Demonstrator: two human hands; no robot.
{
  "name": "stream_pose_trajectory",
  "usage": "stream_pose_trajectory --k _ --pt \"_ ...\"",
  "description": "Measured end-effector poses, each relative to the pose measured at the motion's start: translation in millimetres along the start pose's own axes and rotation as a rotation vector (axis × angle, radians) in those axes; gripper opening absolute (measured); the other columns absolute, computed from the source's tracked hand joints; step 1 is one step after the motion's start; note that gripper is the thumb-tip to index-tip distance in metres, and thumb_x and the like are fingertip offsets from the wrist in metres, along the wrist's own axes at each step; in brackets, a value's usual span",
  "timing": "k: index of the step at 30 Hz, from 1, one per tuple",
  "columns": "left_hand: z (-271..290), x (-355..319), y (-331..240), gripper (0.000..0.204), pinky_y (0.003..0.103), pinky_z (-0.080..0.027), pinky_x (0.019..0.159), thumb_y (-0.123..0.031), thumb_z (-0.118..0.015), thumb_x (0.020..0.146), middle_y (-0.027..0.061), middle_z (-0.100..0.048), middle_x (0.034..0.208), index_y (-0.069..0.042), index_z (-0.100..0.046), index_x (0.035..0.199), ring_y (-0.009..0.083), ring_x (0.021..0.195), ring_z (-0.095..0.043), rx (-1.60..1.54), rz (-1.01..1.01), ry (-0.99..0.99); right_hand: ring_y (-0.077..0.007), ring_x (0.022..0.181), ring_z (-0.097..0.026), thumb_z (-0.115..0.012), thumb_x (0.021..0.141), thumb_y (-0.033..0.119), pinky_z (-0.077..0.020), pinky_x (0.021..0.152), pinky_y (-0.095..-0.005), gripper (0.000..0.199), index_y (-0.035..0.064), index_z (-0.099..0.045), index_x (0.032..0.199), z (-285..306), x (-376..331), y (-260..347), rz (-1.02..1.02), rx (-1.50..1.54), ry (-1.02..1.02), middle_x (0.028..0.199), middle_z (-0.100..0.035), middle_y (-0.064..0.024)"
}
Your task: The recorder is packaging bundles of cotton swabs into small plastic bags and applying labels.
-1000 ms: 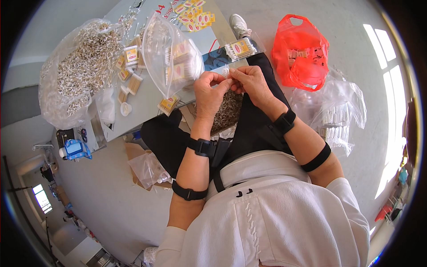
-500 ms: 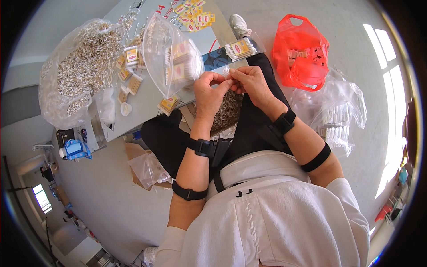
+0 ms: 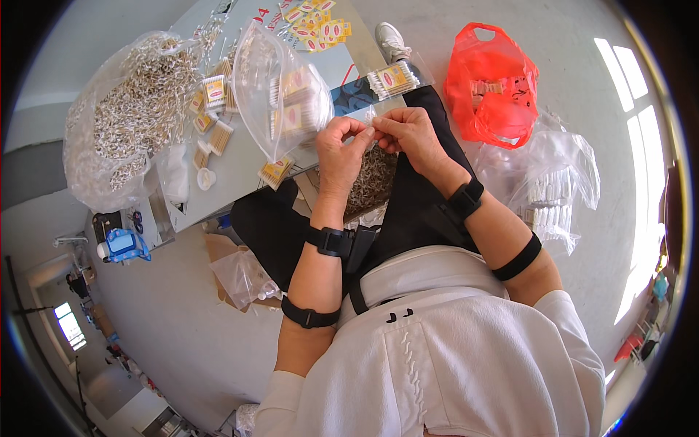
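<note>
Close together above my lap, my left hand [image 3: 342, 149] and my right hand [image 3: 415, 138] are both closed, thumbs and forefingers pinched. A small whitish, see-through bit shows at the fingertips, too small to name. Just beyond my fingers, a pack of cotton swabs [image 3: 393, 80] with a yellow card lies at the table edge in clear film. Left of it stands a clear plastic bag [image 3: 255, 80] filled with similar packs. Below my hands, a box of loose cotton swabs [image 3: 373, 178] sits between my legs, partly hidden by my hands.
A large clear bag of loose swabs [image 3: 142, 109] rests on the grey table [image 3: 240, 175] at left, with bundled swabs [image 3: 220, 136] beside it. Yellow cards [image 3: 320, 25] lie at the far edge. On the floor at right are a red plastic bag [image 3: 491, 69] and clear bags of white packs [image 3: 550, 189].
My fingertips have shifted very slightly while staying pinched together. Nothing else has visibly moved.
</note>
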State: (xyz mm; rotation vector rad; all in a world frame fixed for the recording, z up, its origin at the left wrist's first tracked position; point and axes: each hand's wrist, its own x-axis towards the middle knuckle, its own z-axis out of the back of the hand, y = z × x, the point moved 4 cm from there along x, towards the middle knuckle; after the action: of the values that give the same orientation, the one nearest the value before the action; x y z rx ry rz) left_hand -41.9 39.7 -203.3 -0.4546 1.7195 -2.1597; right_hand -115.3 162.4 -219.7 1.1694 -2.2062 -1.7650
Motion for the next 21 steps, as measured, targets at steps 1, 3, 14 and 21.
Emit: stream_pose_trajectory --k 1,3,14,21 --pt "0 0 1 0.004 0.02 -0.045 0.064 0.0 -0.066 0.08 -0.0007 -0.06 0.073 0.001 -0.062 0.079 0.0049 0.067 -0.054 -0.003 0.0 -0.005 -0.007 0.053 -0.056 -0.064 0.085 0.015 -0.0435 0.047 -0.0187 0.019 -0.0015 -0.065 0.077 0 0 0 0.004 -0.006 -0.002 0.067 -0.063 -0.0045" --pt "0 0 1 0.004 0.02 -0.045 0.064 0.0 -0.066 0.08 -0.0008 -0.059 0.073 0.001 -0.062 0.078 0.005 0.067 -0.054 -0.006 -0.001 -0.009 -0.007 0.053 -0.056 -0.065 0.084 0.014 -0.0434 0.047 -0.0186 0.017 -0.0015 -0.065 0.077 0 0 0 0.008 -0.011 -0.006 0.066 -0.063 -0.0043" --pt "1 1 -4 0.005 0.02 -0.043 0.065 0.0 -0.065 0.079 0.0013 -0.058 0.078 0.004 -0.063 0.077 0.006 0.07 -0.052 0.023 -0.022 -0.015 -0.0067 0.053 -0.056 -0.066 0.082 0.011 -0.0433 0.047 -0.0182 0.015 -0.0024 -0.065 0.078 0 -1 1 0.015 -0.009 -0.018 0.066 -0.063 -0.0043" --pt "-1 0 -7 0.006 0.019 -0.039 0.06 -0.001 -0.065 0.079 -0.0009 -0.057 0.075 0.003 -0.062 0.075 0.0045 0.065 -0.048 0.03 0.043 -0.03 -0.0058 0.053 -0.054 -0.067 0.081 0.012 -0.0427 0.046 -0.0184 0.015 -0.002 -0.065 0.075 -5 -1 4 0.051 -0.098 -0.016 0.064 -0.062 -0.0035"
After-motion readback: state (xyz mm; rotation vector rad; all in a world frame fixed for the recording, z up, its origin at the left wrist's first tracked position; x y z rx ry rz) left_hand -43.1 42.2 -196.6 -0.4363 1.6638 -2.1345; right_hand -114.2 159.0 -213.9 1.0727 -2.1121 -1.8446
